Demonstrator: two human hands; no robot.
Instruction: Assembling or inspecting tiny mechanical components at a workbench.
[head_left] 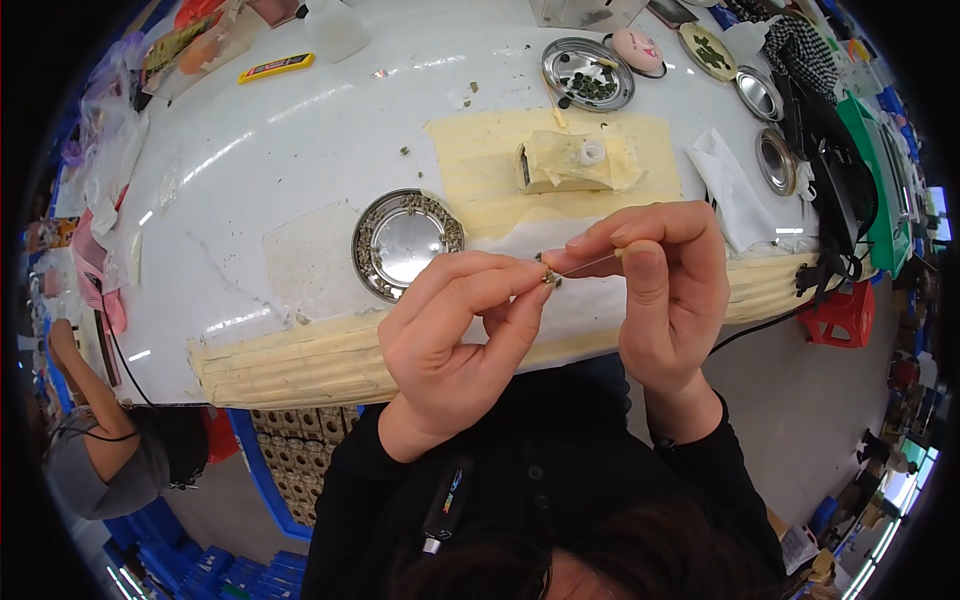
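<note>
Right of the round metal plate (410, 246), the left hand (455, 325) pinches a tiny greyish piece (549, 277) between finger and thumb, so its shape is partly hidden. The right hand (677, 290) pinches a thin stick (590, 265) pointing to this piece; whether they touch, I cannot tell. The left hand also hides some of the plate's rim, where small grey bits (366, 265) lie.

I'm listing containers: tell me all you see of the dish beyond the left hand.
The dish is round, shallow and silvery, apparently metal. Grey-brown bits line much of its inner edge; the middle is largely bare. It lies face up on the white table. The left hand partly hides its near rim.
</note>
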